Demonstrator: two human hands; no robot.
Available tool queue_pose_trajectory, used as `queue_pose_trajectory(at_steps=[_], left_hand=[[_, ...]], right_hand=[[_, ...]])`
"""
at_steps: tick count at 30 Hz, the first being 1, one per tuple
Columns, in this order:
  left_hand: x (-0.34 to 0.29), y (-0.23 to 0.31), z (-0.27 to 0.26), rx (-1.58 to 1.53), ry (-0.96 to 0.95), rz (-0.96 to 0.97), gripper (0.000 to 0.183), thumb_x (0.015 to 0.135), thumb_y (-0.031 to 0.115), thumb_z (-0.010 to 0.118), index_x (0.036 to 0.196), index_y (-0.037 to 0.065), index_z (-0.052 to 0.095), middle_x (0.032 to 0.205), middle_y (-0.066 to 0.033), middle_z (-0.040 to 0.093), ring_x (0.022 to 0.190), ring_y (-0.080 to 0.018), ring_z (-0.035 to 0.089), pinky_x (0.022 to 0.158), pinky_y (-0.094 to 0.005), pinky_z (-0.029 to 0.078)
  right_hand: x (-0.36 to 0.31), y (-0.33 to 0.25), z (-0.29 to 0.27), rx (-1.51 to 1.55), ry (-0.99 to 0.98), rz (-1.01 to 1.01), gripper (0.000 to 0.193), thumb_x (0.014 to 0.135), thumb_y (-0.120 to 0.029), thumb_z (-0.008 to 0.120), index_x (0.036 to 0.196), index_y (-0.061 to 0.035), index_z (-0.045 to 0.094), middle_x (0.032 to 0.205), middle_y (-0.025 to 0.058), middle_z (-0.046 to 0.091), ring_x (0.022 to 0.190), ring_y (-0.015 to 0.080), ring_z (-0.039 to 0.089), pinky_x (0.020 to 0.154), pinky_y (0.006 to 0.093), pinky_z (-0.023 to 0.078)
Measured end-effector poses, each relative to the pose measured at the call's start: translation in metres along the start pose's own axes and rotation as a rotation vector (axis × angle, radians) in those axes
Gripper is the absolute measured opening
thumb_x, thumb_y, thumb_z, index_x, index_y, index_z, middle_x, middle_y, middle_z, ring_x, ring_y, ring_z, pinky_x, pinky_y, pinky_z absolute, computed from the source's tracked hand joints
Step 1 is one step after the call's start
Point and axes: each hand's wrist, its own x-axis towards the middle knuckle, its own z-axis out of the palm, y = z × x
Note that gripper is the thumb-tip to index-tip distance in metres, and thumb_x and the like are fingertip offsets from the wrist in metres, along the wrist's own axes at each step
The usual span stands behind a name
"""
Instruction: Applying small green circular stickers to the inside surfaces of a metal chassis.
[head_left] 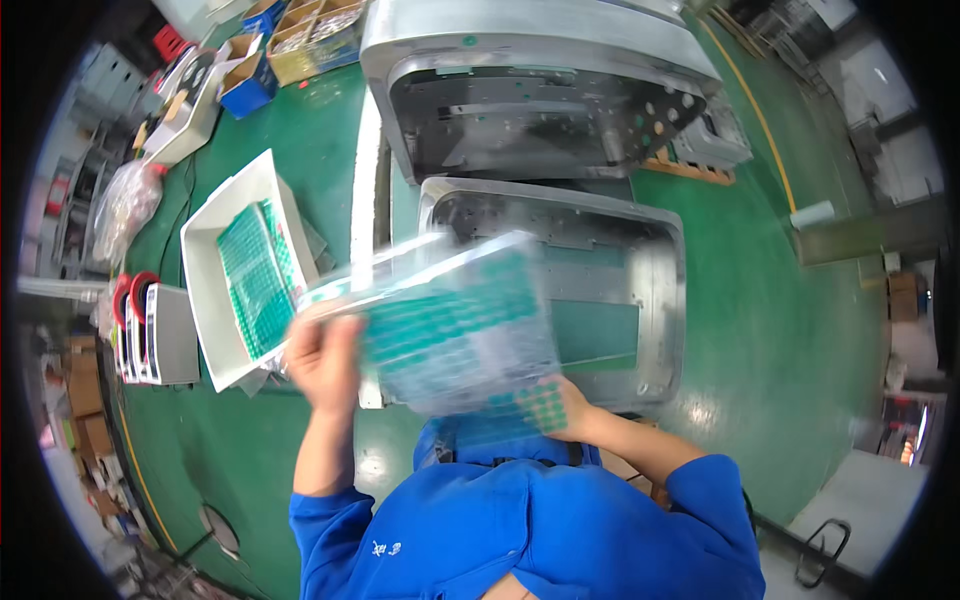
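Observation:
In front of my chest, my left hand (325,360) grips the left edge of a clear plastic sheet with rows of green dots (450,325), which is smeared by motion. Lower on the right, my right hand (570,408) pinches a smaller strip of green round stickers (541,408) by the sheet's lower corner. Whether the strip is apart from the large sheet, I cannot tell. Behind the sheet lies a grey metal housing (660,300), a deep shell with a rounded rim. A second, larger metal shell (540,50) stands just beyond it.
At my left a white bin (207,285) holds more green dotted sheets (255,275). White boxes with red rings (165,335) stand left of it on the green floor. Farther back are blue bins (247,85) and a filled plastic bag (128,205). A wooden pallet (690,170) sits at the far right.

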Motion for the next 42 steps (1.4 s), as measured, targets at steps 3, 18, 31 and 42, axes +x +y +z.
queue_pose_trajectory(at_steps=[3,18,31,42], left_hand=[[-0.013,-0.006,0.057,0.269,-0.292,-0.167,0.006,0.073,-0.001,0.063,0.079,-0.001,0.061,0.072,-0.0051,0.061,0.063,-0.0085,0.054,0.057,-0.0201,0.042],[-0.044,-0.102,0.199,0.296,-0.39,-0.261,0.011,0.073,0.009,0.067,0.073,-0.001,0.062,0.061,-0.0072,0.058,0.052,-0.0125,0.052,0.048,-0.0238,0.04],[-0.069,-0.138,0.186,0.416,-0.353,-0.505,0.012,0.075,0.014,0.065,0.074,0.002,0.065,0.06,-0.0064,0.06,0.052,-0.0117,0.052,0.048,-0.0245,0.04],[-0.078,-0.152,0.184,0.406,-0.303,-0.587,0.015,0.076,0.016,0.064,0.075,0.001,0.065,0.057,-0.0066,0.057,0.05,-0.0108,0.049,0.048,-0.0235,0.039]], right_hand=[[-0.03,0.034,-0.068,0.349,-0.019,0.113,0.04,0.073,-0.035,0.059,0.103,-0.0078,0.058,0.1,0.0135,0.06,0.093,0.0299,0.056,0.082,0.0366,0.044],[-0.014,0.129,-0.178,0.812,0.437,-0.314,0.018,0.073,-0.006,0.063,0.091,-0.0024,0.06,0.077,0.0054,0.06,0.07,0.0138,0.056,0.065,0.0247,0.043],[0.02,0.133,-0.111,0.972,0.658,-0.116,0.011,0.074,-0.002,0.062,0.084,-0.0023,0.062,0.077,0.006,0.064,0.069,0.0109,0.059,0.062,0.0221,0.045],[0.038,0.138,-0.085,0.372,1.01,-0.331,0.008,0.071,0.001,0.061,0.077,-0.0024,0.057,0.079,0.01,0.062,0.073,0.0237,0.061,0.063,0.0294,0.048]])
